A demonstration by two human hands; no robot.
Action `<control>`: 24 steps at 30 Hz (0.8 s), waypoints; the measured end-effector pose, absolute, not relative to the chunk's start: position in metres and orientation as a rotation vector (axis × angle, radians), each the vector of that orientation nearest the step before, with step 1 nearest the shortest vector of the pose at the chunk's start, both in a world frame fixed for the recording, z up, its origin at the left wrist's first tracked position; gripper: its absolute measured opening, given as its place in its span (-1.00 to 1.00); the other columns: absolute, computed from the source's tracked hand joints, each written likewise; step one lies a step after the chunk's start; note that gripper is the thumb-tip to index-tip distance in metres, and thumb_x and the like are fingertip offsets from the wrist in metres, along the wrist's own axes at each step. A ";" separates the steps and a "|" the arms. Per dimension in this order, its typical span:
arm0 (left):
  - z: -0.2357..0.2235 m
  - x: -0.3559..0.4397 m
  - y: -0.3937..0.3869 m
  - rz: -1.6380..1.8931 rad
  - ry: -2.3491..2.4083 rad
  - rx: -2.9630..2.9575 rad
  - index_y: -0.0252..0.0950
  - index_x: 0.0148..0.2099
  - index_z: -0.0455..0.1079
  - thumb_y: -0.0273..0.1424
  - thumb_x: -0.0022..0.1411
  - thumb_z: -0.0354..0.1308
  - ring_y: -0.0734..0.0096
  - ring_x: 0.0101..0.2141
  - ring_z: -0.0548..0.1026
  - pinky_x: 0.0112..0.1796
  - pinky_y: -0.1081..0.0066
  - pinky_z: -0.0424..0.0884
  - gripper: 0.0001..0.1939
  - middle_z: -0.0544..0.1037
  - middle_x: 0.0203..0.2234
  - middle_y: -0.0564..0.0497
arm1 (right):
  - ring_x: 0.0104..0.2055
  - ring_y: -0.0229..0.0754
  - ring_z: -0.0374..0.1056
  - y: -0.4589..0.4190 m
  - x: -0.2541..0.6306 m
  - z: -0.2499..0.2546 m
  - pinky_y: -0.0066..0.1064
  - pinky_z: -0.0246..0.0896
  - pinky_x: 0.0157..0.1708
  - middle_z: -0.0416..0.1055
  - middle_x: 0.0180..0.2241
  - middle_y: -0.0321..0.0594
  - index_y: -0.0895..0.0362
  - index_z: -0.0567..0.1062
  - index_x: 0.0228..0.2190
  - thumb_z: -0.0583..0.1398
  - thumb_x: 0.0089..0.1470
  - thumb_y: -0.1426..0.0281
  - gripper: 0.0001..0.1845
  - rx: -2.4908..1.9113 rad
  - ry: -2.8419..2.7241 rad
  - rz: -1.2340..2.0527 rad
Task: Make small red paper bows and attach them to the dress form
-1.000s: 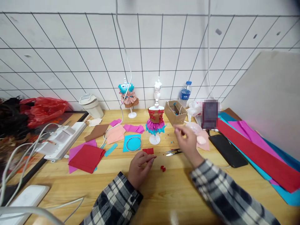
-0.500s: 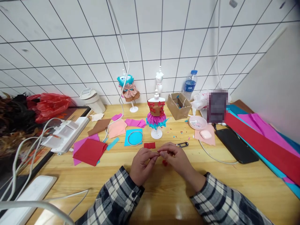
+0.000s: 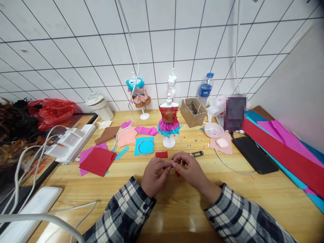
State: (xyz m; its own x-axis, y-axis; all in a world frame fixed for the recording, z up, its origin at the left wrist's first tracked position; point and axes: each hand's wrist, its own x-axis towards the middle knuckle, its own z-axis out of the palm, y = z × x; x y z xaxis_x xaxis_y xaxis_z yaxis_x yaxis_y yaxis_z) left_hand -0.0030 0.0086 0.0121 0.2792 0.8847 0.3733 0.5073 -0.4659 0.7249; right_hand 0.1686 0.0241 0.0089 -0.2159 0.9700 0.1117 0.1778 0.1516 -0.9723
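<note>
Biggest thing on my remote feed is the white tiled wall point(image 3: 101, 50) at the back, then the pale, glossy wooden tabletop point(image 3: 182, 209) running up to it. Over on the right I've got a long, flat red strip point(image 3: 280, 152), well apart from both hands. Left of the hands there's a flat red sheet point(image 3: 97, 162) lying over a pink one.

Standing upright past my fingers is the white dress form point(image 3: 169, 123) in a brown top with red bows and a pink-and-turquoise skirt; neither hand touches it. My left hand point(image 3: 155, 177) and right hand point(image 3: 191, 172) meet tip to tip in front of it, each in a narrow pinch. Honestly can't tell what's between the fingertips, it's too tiny from my end.

A thin round hoop point(image 3: 154, 146) sits on a turquoise square point(image 3: 146, 147), off beyond the left hand. The dark looped handle point(image 3: 197, 154) of some small tool pokes out just behind the right hand. The small red rectangular piece point(image 3: 161, 155) lies flat just beyond the left fingers, and the littlest bit, a red scrap point(image 3: 177, 174), peeks out by the right fingers, mostly hidden.
</note>
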 end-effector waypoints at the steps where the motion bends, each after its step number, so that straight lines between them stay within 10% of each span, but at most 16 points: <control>1: 0.013 -0.002 0.008 1.067 1.270 2.076 -0.26 -0.29 0.47 -0.44 0.23 0.09 0.38 -0.36 0.41 -0.31 0.37 0.32 -0.87 0.51 -0.46 0.00 | -0.31 -0.21 0.32 0.023 0.168 0.011 -0.36 0.25 -0.31 0.43 -0.31 -0.22 0.11 0.47 -0.45 0.22 0.00 0.40 -0.96 -1.140 -1.604 1.059; 24: 0.008 -0.005 0.013 1.109 1.393 1.808 -0.25 -0.24 0.53 -0.30 0.23 0.09 0.43 -0.45 0.39 -0.38 0.42 0.35 -0.79 0.49 -0.52 0.03 | -0.15 -0.11 0.33 0.013 0.170 0.014 -0.19 0.13 -0.17 0.45 -0.06 -0.22 -0.05 0.47 -0.05 0.12 0.15 0.42 -0.66 -1.090 -2.135 0.280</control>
State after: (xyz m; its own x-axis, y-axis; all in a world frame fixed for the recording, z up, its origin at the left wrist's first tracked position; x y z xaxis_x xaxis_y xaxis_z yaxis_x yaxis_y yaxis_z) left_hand -0.0046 0.0134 0.0082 0.1022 0.9613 0.2559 0.4645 -0.2736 0.8423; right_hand 0.1701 0.0128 0.0141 -0.3901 0.7750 0.4972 0.6204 0.6202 -0.4800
